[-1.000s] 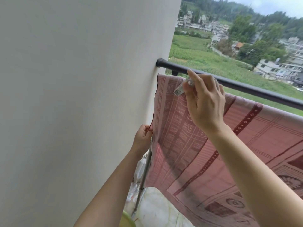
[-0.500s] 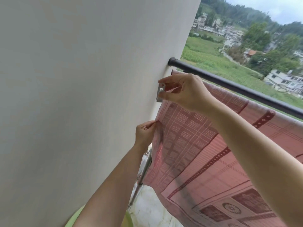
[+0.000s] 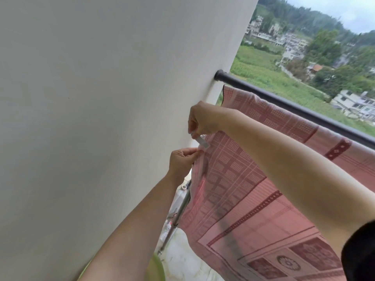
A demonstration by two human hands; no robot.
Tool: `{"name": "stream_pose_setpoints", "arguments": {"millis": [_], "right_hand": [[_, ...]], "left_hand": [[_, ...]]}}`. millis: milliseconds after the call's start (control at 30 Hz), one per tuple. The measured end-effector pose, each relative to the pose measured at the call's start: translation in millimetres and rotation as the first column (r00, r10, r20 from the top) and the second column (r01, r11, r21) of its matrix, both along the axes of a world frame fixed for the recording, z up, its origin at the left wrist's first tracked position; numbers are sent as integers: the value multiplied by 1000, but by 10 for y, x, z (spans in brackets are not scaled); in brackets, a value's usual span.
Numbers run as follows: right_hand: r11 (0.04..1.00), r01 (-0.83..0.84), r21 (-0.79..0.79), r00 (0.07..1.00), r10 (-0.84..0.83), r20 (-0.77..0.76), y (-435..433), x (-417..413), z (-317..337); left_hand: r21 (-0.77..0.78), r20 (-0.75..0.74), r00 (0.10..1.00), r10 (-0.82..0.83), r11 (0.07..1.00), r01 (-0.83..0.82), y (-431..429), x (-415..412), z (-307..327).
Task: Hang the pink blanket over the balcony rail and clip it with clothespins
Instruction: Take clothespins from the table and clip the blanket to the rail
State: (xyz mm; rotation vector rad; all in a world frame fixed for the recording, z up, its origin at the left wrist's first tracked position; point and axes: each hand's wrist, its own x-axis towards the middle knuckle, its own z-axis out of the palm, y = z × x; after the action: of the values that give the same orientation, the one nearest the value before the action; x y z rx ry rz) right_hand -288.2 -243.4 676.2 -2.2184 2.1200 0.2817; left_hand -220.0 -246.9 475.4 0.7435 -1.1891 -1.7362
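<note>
Pink blanket over black rail, left hand pinching its edge, right hand gripping clothespin

One wide-angle camera, worn on the head, looks forward and slightly down along both forearms. It is close beside the wall, which fills the left half, and faces the rail and the fields beyond at upper right. The left hand and right hand lie near centre, within the arms' reach. The view is tilted.
</note>
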Motion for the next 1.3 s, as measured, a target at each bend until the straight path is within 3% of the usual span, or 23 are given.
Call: {"name": "stream_pose_setpoints", "arguments": {"millis": [200, 300, 433, 567, 700, 800, 933, 1067, 1200, 1300], "right_hand": [[997, 18, 75, 995, -10, -97, -31, -42, -189], [1000, -11, 23, 997, 13, -72, 30, -75, -193], [971, -101, -219, 992, 116, 56, 275, -167, -222], [817, -193, -543, 960, 273, 69, 618, -364, -443], [733, -168, -659, 950, 298, 89, 1000, -584, -701], [775, -109, -622, 985, 167, 35, 1413, -817, -799], [786, 49, -616, 999, -26, 46, 2197, -1099, -972], [799, 217, -561, 975, -210, 79, 3163, -1418, -1272], [754, 398, -523, 914, -378, 149, 4403, -1776, -1530], [671, 524, -524, 841, -506, 192, 5480, -2021, -1647]], "left_hand": [[-1, 46, 999, -22, 1000, 22, -17, 62, 28], [-17, 69, 997, -23, 1000, 25, -33, 78, 25], [-19, 86, 996, -16, 1000, 17, -35, 78, -13], [-15, 66, 998, -11, 1000, 12, 3, 71, 10], [-38, 80, 997, 12, 999, -9, 109, 87, 49], [-114, 220, 968, 117, 989, -94, 243, 80, 32], [-334, 574, 759, 307, 934, -124, 652, 67, -13], [-368, 731, 613, 298, 930, -12, 1371, -76, -119], [-378, 751, 629, 199, 911, 164, 2382, -520, -114], [-455, 729, 667, 157, 839, 300, 3261, -1020, -23]]}}
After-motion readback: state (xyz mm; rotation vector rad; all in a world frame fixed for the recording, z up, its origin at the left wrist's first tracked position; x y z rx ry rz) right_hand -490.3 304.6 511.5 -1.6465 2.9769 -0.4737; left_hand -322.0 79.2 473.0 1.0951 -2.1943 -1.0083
